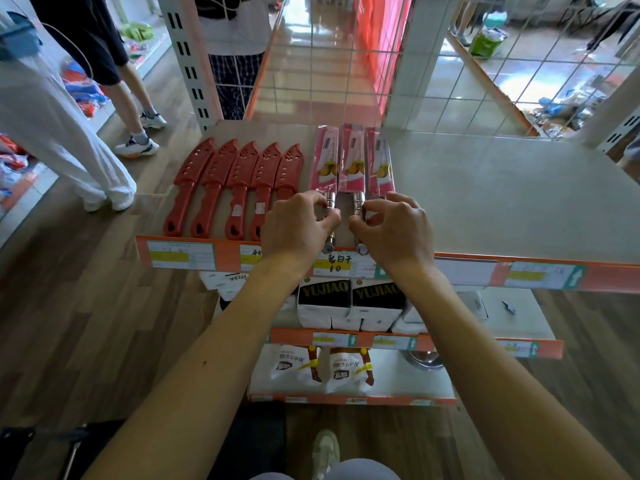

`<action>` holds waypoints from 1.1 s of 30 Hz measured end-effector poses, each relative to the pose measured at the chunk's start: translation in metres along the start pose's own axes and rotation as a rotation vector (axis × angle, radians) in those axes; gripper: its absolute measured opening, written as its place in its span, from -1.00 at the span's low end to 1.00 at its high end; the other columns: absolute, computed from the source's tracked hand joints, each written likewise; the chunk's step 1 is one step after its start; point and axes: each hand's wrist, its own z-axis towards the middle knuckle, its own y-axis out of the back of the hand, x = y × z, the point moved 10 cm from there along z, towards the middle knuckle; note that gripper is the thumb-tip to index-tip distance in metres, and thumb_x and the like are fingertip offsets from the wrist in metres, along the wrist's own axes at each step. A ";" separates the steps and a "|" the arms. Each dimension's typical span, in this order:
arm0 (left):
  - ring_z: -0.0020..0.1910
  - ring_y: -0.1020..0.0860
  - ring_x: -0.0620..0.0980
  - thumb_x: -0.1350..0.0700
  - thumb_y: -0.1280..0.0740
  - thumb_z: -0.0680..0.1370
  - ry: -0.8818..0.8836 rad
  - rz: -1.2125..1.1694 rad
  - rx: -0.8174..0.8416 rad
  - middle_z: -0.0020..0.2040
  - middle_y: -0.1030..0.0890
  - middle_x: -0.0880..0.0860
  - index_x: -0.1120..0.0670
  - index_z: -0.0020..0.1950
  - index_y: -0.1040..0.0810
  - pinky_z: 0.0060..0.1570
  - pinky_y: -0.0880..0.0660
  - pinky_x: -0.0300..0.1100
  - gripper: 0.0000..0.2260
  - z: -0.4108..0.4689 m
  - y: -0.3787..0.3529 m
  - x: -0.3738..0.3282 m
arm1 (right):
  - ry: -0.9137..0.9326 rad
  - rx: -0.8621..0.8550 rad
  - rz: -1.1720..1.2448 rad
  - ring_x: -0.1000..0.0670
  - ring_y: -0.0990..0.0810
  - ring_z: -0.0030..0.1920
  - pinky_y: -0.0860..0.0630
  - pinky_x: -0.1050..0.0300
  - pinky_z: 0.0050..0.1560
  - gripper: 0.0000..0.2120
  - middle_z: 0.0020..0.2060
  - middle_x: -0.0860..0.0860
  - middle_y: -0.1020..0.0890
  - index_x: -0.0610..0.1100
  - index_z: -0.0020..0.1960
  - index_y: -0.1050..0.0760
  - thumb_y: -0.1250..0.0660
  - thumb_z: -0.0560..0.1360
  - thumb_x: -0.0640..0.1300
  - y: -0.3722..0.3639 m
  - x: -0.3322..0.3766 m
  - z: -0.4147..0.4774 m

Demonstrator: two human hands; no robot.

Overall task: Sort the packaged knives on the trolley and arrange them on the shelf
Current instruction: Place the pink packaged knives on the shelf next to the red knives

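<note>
Three pink-packaged knives [353, 161] lie beside five red sheathed knives [239, 181] on the shelf [502, 188] as my left hand [298, 223] and right hand [394, 226] each pinch a steel handle [330, 202], seemingly to square the row.

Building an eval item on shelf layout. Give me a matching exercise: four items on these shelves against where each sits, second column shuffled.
1 red sheathed knives
2 pink-packaged knives
3 YUJIAO boxes
4 white bags

a lowest shelf
b top shelf, left end
c middle shelf
d top shelf, handles pinched by left hand and right hand

Pairs: 1-b, 2-d, 3-c, 4-a
</note>
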 end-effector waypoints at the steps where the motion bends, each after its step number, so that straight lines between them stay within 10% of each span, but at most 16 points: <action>1: -0.21 -0.59 0.01 -0.03 -0.30 0.53 -0.005 0.009 0.006 -0.14 -0.66 0.09 0.08 0.19 -0.55 -0.19 -0.39 -0.25 -0.70 0.000 0.000 -0.001 | 0.004 0.003 -0.005 -0.03 -0.38 0.33 -0.33 0.05 0.26 -0.70 0.02 -0.07 -0.67 -0.15 0.07 -0.61 -0.31 0.47 0.02 0.000 -0.001 0.000; 20: 0.20 -0.33 0.02 -0.06 -0.23 0.56 -0.249 0.141 0.103 0.17 -0.58 -0.02 -0.04 0.29 -0.49 0.09 -0.31 -0.16 -0.68 -0.008 -0.023 -0.037 | -0.068 -0.036 0.114 0.00 -0.60 0.08 -0.27 0.50 -0.05 -0.68 0.12 -0.10 -0.62 -0.21 0.22 -0.52 -0.33 0.48 -0.20 0.019 -0.026 0.007; 33: 0.27 -0.32 0.02 0.03 -0.24 0.57 -0.277 0.013 0.032 0.26 -0.52 -0.06 -0.01 0.25 -0.52 0.10 -0.17 -0.28 -0.73 0.000 0.001 -0.029 | -0.135 0.035 0.184 -0.04 -0.54 0.19 -0.39 0.26 0.06 -0.66 0.19 -0.10 -0.58 -0.15 0.27 -0.50 -0.20 0.56 -0.03 0.021 -0.030 0.004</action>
